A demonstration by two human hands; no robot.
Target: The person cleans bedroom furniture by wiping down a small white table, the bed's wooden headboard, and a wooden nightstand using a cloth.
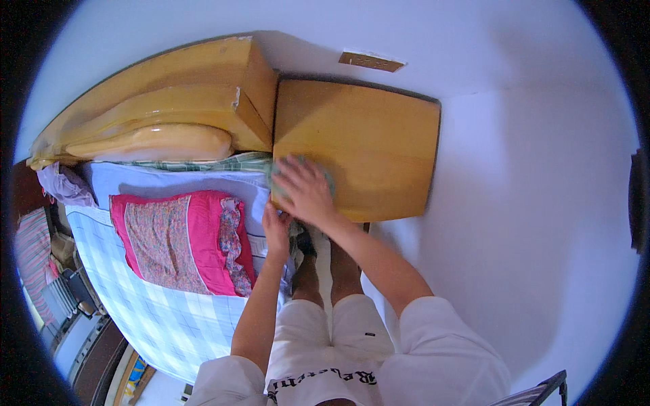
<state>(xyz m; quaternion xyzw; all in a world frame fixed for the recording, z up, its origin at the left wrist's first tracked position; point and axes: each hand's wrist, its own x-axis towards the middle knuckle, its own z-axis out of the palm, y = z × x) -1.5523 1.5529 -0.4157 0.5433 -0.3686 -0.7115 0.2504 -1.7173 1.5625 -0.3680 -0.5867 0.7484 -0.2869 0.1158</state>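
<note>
Flat on a greenish cloth (327, 177), my right hand (304, 193) presses at the near left corner of a wooden bedside cabinet's top (370, 147). The hand is slightly blurred, and most of the cloth is hidden under it. My left hand (277, 231) is just below that corner, at the cabinet's edge beside the bed; its fingers are partly hidden, so I cannot tell whether they grip anything.
Left of the cabinet is a bed with a wooden headboard (203, 66), a blue checked sheet (152, 319) and a pink pillow (203, 243) with a patterned middle. A white wall (508, 203) stands on the right. A wall socket plate (372, 61) is behind the cabinet.
</note>
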